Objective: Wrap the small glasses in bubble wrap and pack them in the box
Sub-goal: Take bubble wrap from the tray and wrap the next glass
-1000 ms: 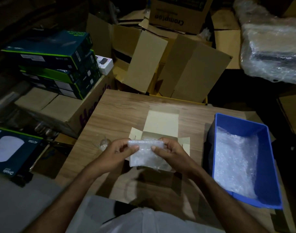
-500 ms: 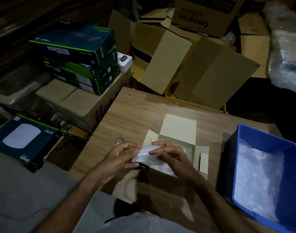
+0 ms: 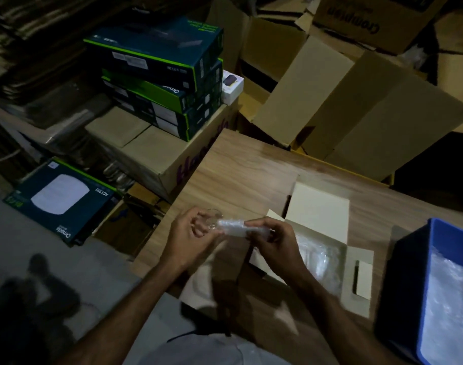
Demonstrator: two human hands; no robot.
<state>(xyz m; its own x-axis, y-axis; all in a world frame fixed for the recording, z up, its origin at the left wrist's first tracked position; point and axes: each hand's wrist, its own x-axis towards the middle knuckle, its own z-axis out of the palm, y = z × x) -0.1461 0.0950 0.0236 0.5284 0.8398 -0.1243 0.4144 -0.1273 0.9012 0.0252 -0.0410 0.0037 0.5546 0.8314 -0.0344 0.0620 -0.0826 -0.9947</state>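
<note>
A rolled bundle of bubble wrap (image 3: 231, 227) is held above the wooden table (image 3: 240, 164), just left of the open white carton (image 3: 319, 209); the right hand (image 3: 273, 239) grasps its right end, fingers curled round it; the left hand (image 3: 192, 237) meets its left end with curled fingers, though whether they pinch the wrap or the clear small glass (image 3: 214, 218) that shows just beside them is too dim and blurred to tell; the glass itself is only a faint rim and curve between the left fingers and the bundle; inside the carton lies more crumpled wrap (image 3: 321, 259), its lid flap raised toward the far side and a slotted side flap (image 3: 360, 279) laid flat on the table to the right; at the table's right edge stands a blue plastic bin (image 3: 425, 285) holding bubble wrap sheets (image 3: 448, 306); beyond the table's far edge open brown cardboard boxes (image 3: 356, 101) lean with flaps up, one behind them printed with dark lettering; to the left, off the table, a stack of dark green-edged product boxes (image 3: 156, 75) sits on a large brown carton (image 3: 146, 156), with a small white box (image 3: 233, 86) just beside the stack; lower left, another dark box with a white square device pictured (image 3: 59, 204) lies on the floor.
</note>
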